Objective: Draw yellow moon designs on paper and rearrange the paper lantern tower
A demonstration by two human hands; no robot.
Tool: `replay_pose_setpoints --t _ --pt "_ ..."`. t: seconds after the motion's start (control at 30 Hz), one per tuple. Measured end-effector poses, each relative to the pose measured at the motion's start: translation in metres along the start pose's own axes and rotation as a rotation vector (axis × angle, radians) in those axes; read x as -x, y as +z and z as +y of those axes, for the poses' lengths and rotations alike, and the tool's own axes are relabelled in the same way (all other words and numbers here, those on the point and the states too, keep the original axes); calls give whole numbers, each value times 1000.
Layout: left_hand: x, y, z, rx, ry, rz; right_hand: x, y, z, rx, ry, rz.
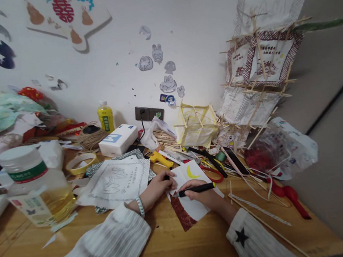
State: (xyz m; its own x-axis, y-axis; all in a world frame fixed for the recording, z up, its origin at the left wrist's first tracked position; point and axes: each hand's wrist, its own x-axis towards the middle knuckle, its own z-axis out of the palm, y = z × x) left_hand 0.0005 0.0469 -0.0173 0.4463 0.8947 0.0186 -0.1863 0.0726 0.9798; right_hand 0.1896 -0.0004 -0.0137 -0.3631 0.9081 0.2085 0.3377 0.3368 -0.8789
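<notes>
In my right hand (201,192) is a black marker (197,189) with a yellow end, held at a slant. Its tip points left, close to the edge of a sheet of white paper (194,206). A yellow crescent moon (192,170) is coloured near the top of this sheet, and a dark reddish-brown patch (182,214) covers its lower left. My left hand (161,185) rests at the sheet's left edge, its fingers curled round a small black object (166,177) that looks like a cap. Left of it lie printed sheets with line drawings (117,180).
A yellow glue gun (161,159), scissors (213,173) and a phone (235,161) lie behind the paper. At left stands a large jar (37,184) of yellow liquid. Thin sticks (268,226) lie at right. Paper-and-stick lantern frames (261,58) rise at the back right.
</notes>
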Motion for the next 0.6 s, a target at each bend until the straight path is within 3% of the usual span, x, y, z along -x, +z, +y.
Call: replay_pose_setpoints --t 0.17,0.6 --pt "-2 -1 -2 7 -4 -15 -1 1 1 9 -41 -7" --pt "-5 -2 -4 23 -1 -13 0 1 -4 -12 29 17"
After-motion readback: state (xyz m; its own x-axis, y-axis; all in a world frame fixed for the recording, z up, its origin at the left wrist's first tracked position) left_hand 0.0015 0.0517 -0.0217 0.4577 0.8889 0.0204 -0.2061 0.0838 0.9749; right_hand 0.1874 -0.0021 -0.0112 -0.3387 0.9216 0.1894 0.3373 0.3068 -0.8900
